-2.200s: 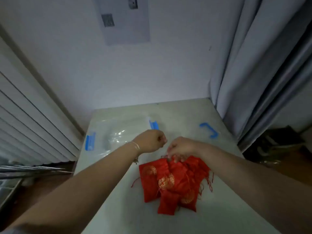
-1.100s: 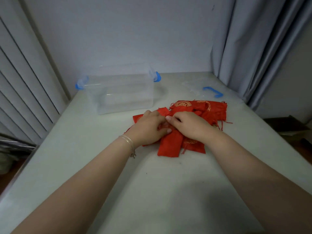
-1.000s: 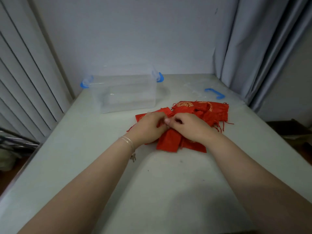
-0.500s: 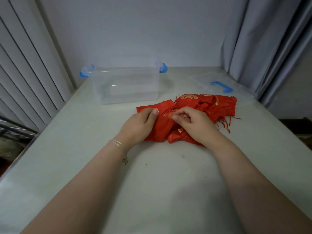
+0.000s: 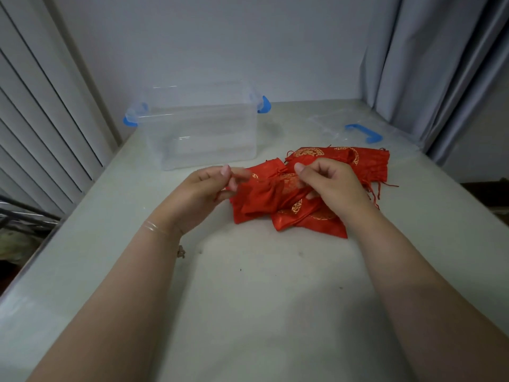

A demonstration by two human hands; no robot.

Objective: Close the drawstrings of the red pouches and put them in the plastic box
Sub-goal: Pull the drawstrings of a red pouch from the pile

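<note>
Head view is showing us working one red pouch (image 5: 259, 198) from the pile on the worktop (image 5: 261, 299), our left hand (image 5: 205, 193) pinching its drawstring (image 5: 220, 193) and our right hand (image 5: 327, 186) gripping the cloth. We are judging it light, soft and limp, best taken by the strings at the neck. Red with gold roundels, it is lying just in front of the plastic box (image 5: 201, 133).

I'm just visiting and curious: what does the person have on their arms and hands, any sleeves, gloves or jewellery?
Both forearms are bare, with no sleeves or gloves in view. The left hand has a thin, pale bracelet around its wrist, with a small charm hanging below it. The right hand and its wrist show no jewellery. No rings show on either hand.
</note>
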